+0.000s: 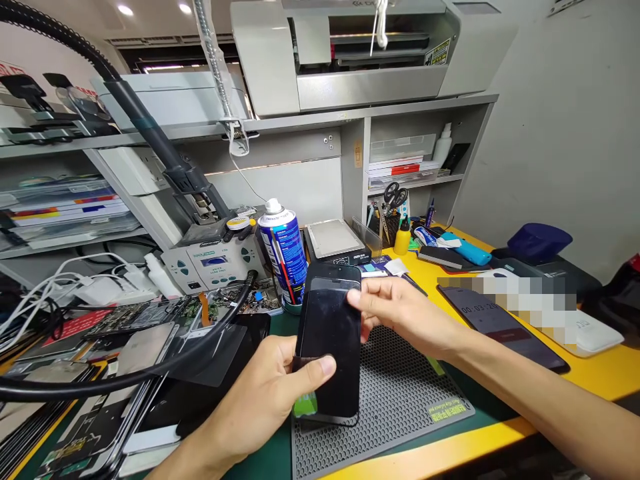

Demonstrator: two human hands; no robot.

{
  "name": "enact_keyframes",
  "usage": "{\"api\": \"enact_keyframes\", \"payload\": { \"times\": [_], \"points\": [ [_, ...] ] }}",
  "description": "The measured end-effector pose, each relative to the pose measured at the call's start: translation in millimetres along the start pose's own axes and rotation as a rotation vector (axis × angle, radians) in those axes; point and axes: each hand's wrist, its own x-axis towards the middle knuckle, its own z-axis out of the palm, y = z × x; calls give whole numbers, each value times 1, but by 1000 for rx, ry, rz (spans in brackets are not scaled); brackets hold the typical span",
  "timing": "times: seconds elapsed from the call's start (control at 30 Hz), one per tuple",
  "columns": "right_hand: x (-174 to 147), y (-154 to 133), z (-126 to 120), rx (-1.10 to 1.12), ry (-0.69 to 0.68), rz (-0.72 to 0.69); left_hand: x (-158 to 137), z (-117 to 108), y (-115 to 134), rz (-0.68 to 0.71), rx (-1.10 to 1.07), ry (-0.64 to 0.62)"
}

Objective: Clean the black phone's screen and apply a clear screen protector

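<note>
A black smartphone (330,327) stands tilted above the grey honeycomb mat (400,380), its dark screen facing me. My left hand (280,380) is closed around its lower left side, thumb lying across the screen. At the upper right edge, my right hand (393,310) pinches the phone, thumb on the front and fingers curled behind. A paler band with a straight edge crosses the upper screen, perhaps a film; whether the right fingertips also hold it, I cannot tell. A green label (306,404) shows near the phone's lower left corner.
Behind the phone stands a blue spray can (284,250), beside a white control unit (215,263). A black hose (200,363) arcs across phone parts on the left. To the right lie a phone showing a timer (500,327) and a white pouch-like object (595,331).
</note>
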Motion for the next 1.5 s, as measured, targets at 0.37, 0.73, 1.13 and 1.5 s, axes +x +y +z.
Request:
{"api": "enact_keyframes", "payload": {
  "times": [0.37, 0.73, 1.13, 1.5],
  "points": [
    [-1, -1, 11, 11, 154, -43, 6, 23, -3, 144, 243, 476],
    [-3, -1, 7, -8, 115, -69, 4, 21, -2, 267, 238, 395],
    [-3, -1, 4, 19, 57, 2, 2, 13, 0, 224, 113, 285],
    [-2, 0, 8, 45, -20, 30, 3, 16, -7, 174, -62, 367]
  ]
}}
